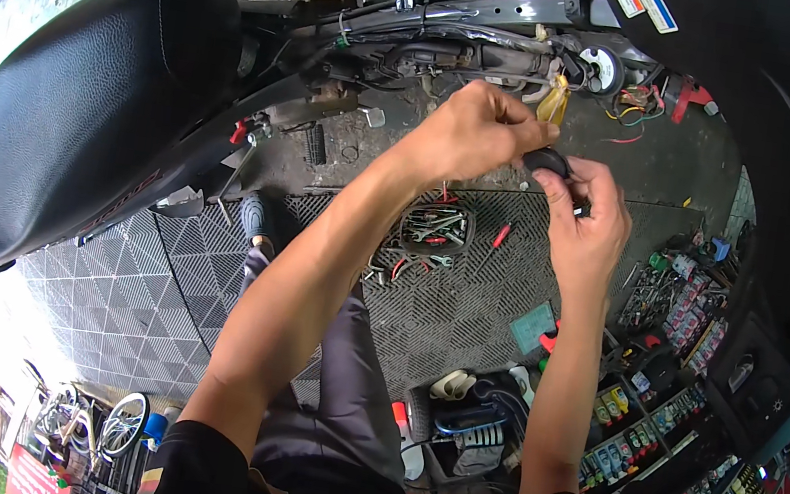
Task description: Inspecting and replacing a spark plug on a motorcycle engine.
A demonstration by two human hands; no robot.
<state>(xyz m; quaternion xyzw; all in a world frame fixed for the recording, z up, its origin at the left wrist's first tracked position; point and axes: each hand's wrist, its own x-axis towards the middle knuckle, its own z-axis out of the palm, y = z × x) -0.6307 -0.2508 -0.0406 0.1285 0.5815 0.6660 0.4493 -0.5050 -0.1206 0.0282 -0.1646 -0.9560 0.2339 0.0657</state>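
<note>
Both hands meet above the stripped middle of a motorbike [464, 40]. A small black round part [551, 160], its exact kind unclear, sits between them. My right hand [594, 209] is closed on its lower right side, thumb toward me and fingers behind. My left hand [480, 133] reaches in from the left with fingers pinched at the part's upper left edge; some of its fingertips are hidden. Just behind the left fingertips hangs a yellow piece [555, 98], partly covered. A round white-faced part [601, 71] and loose coloured wires [639, 105] are beyond my hands.
The black seat [97, 104] fills the left. Below my hands, a tray of wrenches [436, 229] and a red-handled screwdriver [501, 236] lie on the patterned mat [437, 304]. Racks of small packaged goods [640, 443] stand at right; an open toolbox [479, 441] is near my legs.
</note>
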